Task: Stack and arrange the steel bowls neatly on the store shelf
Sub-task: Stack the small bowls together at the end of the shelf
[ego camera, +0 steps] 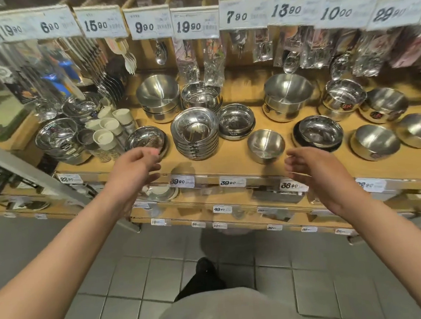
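While reaching toward the wooden shelf (229,161), hovering empty: left hand (136,169) loosely curled, holding nothing, just below the shallow bowl (145,140) at centre left; right hand (313,170) relaxed, fingers half open, lying below and just right of the lone small bowl (266,143), nearer to it than the left; stacked bowls (195,132) standing between.

A wooden shelf (232,157) is seen carrying steel bowls. Near its front edge a stack of shallow bowls (195,132) is set, with a single small bowl (266,145) to its right and a flat bowl (145,140) to its left. Behind them two deep bowl stacks (158,96) (287,95) are placed. White-capped jars (111,129) are grouped at the left, beside more bowls (58,138). Further bowls (376,141) are spread along the right end.
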### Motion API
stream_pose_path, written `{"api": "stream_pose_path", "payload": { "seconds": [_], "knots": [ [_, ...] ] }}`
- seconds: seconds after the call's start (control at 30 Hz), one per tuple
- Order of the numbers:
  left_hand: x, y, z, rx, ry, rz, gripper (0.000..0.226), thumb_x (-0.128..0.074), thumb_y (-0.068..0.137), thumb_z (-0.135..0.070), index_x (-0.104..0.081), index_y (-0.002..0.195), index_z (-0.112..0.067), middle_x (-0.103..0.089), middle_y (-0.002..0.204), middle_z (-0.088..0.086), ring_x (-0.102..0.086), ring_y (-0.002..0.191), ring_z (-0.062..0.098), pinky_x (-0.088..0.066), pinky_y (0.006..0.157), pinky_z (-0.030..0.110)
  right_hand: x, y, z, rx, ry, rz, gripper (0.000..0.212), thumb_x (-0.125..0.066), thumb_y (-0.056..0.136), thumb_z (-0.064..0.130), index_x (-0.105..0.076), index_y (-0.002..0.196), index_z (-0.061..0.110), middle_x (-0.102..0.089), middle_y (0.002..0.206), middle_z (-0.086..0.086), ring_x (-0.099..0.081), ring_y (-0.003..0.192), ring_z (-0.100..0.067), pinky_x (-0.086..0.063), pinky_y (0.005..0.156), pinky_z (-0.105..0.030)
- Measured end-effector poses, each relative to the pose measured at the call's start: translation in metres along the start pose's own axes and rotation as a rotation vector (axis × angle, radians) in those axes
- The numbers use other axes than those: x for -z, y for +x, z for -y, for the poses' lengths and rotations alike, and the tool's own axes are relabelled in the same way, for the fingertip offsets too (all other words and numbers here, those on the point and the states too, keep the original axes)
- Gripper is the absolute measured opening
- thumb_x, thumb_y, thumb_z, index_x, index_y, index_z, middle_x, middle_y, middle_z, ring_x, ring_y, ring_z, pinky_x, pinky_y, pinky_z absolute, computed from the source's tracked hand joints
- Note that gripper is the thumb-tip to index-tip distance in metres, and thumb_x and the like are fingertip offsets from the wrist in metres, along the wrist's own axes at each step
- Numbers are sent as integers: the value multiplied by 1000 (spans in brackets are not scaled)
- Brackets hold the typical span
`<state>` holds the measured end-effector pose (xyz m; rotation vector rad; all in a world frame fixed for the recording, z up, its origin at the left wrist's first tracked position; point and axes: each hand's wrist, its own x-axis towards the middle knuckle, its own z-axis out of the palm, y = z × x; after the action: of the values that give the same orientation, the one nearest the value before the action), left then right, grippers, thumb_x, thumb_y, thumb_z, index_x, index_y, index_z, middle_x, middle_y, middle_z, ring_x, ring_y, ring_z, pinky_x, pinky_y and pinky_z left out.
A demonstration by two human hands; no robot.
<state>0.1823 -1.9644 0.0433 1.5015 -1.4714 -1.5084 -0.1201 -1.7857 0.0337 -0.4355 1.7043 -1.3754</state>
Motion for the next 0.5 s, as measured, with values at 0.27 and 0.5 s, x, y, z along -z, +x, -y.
{"api": "stream_pose_path", "payload": {
  "seconds": [0.27,0.5],
  "knots": [
    [4,-4,15,80,-48,-67,12,-57,102,-10,-66,109,-10,-65,103,8,-62,96,22,-53,86,36,0,14,-18,6,21,-32,15,-59,102,23,-70,100,13,-71,95,-8,-67,86,-18,-57,83,-34],
    [10,20,22,122,-27,-68,11,-55,103,-9,-66,105,-12,-64,109,12,-63,98,24,-53,89,37,4,38,-38,-6,-39,-117,14,-59,102,25,-70,94,22,-73,97,0,-69,92,-18,-57,85,-36]
  ]
}}
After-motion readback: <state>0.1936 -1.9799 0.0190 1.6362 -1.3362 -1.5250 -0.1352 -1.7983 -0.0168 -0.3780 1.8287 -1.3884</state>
